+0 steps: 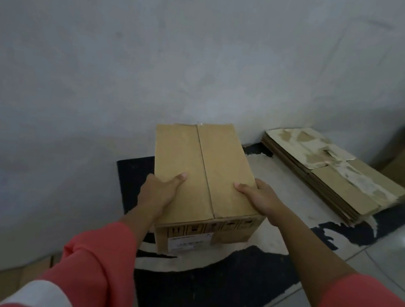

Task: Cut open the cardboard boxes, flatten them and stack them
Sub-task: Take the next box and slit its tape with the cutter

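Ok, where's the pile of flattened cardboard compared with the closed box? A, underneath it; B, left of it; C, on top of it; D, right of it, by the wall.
D: the flattened pile lies to the right of the closed box, along the wall.

Cardboard box: plain tan. On its face below the grip, black handling symbols and a white label. Mat under the grip: black with off-white patches. Flattened cardboard stack right of the grip: tan, torn white patches. Sleeves: coral pink.
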